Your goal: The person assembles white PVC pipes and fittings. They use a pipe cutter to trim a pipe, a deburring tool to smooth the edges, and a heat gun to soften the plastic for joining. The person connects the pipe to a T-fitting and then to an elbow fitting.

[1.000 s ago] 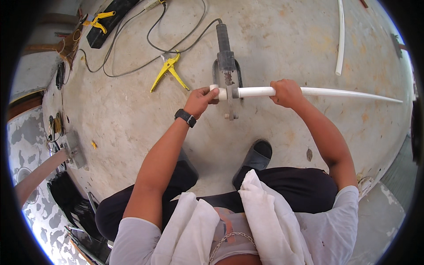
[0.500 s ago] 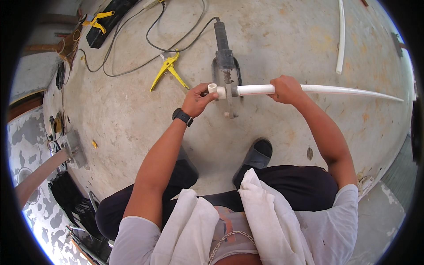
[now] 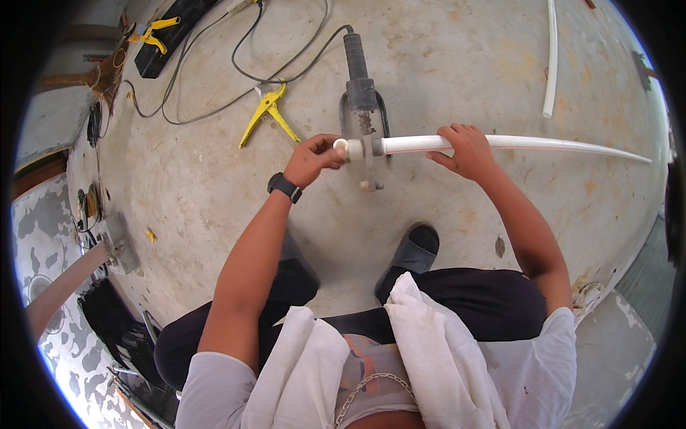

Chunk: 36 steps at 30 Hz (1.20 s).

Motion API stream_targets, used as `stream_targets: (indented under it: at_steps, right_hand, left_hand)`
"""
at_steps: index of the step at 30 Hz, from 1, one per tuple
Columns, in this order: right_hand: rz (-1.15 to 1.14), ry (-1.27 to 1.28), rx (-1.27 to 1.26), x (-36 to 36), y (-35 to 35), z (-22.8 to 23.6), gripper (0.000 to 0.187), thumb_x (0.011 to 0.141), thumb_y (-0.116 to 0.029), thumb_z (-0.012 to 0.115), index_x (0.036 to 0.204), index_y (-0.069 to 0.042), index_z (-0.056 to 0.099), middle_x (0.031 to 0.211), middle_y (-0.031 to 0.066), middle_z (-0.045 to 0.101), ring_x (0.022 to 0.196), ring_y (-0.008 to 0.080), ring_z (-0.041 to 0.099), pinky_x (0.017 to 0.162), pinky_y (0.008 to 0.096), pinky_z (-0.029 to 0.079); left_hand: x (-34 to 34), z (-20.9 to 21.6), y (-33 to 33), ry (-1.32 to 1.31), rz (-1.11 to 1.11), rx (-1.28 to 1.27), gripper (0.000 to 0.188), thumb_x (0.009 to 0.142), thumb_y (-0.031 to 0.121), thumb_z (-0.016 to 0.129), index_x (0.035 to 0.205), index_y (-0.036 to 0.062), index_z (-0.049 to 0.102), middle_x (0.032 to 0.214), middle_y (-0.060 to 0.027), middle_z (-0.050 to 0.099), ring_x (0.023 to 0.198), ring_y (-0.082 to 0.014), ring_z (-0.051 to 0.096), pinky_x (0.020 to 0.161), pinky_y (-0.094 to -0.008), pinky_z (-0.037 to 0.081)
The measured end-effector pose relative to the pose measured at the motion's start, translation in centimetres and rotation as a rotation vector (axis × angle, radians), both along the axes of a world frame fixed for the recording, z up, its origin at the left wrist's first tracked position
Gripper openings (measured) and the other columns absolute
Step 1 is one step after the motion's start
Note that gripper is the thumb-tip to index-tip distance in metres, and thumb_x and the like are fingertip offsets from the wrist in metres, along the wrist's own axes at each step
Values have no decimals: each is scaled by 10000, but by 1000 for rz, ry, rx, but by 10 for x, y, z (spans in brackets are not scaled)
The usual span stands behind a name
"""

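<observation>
A black pipe fusion welder (image 3: 361,94) stands on the floor in front of me, its grey heating plate (image 3: 369,166) pointing toward me. My left hand (image 3: 311,161) pinches a white elbow pipe fitting (image 3: 355,149) pressed onto the left side of the plate; the fitting's open mouth faces up. On the opposite side, the end of a long white plastic pipe (image 3: 557,144) meets the heating die (image 3: 378,146). My right hand (image 3: 471,151) lies around this pipe a little right of the welder, its grip loose, with the thumb apart on the near side.
Yellow pipe cutters (image 3: 269,111) lie left of the welder. Its dark cable (image 3: 246,68) loops across the concrete floor. A black case (image 3: 161,50) with another yellow tool (image 3: 158,34) is at the far left. Another white pipe (image 3: 550,64) lies far right. My sandalled foot (image 3: 416,250) is near.
My left hand has turned slightly, and the fitting's mouth has tipped more toward me. My right hand has loosened on the pipe, its thumb moving away from the fingers.
</observation>
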State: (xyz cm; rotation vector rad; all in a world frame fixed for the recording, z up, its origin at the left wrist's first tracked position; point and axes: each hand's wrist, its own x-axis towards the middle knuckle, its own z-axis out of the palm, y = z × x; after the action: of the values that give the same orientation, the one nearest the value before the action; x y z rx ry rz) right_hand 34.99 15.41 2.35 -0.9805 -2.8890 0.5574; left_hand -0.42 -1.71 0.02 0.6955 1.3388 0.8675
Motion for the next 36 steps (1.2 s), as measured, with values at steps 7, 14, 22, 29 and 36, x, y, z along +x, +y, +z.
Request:
stream_targets:
  at_steps: [7, 14, 22, 29, 36]
  right_hand:
    - [61, 195, 237, 10, -3, -7, 440, 822, -443, 809, 1066, -108, 663, 923, 66, 635, 862, 274, 622, 771, 412, 456]
    - [133, 205, 305, 13, 4, -13, 421, 836, -453, 789, 1066, -123, 665, 845, 35, 612, 764, 236, 620, 701, 369, 452]
    - [172, 67, 101, 13, 21, -4, 441, 882, -531, 740, 981, -108, 665, 754, 80, 616, 716, 298, 639, 648, 428, 469]
    - [215, -270, -349, -2, 51, 10, 628, 974, -661, 566, 918, -46, 677, 731, 162, 642, 719, 375, 637, 681, 485, 487]
    - [27, -430, -791, -20, 68, 29, 733, 962, -719, 540, 950, -15, 740, 766, 144, 664, 748, 310, 628, 716, 462, 488]
  left_hand:
    - [2, 21, 29, -390, 98, -589, 454, 1029, 477, 617, 1085, 28, 649, 841, -120, 723, 685, -144, 703, 617, -260, 610]
    - [10, 23, 31, -441, 262, -611, 340, 1020, 378, 648, 1003, 39, 643, 787, -102, 706, 592, -115, 676, 515, -200, 593]
    - [15, 36, 31, -369, 334, -586, 274, 982, 338, 702, 1018, 72, 650, 799, -68, 689, 624, -110, 666, 561, -211, 596]
    - [20, 32, 25, -300, 376, -568, 264, 950, 319, 744, 1059, 94, 659, 859, -63, 686, 669, -114, 667, 583, -222, 590]
    - [23, 31, 21, -297, 424, -566, 269, 942, 313, 748, 1065, 92, 657, 866, -67, 685, 686, -119, 670, 592, -218, 586]
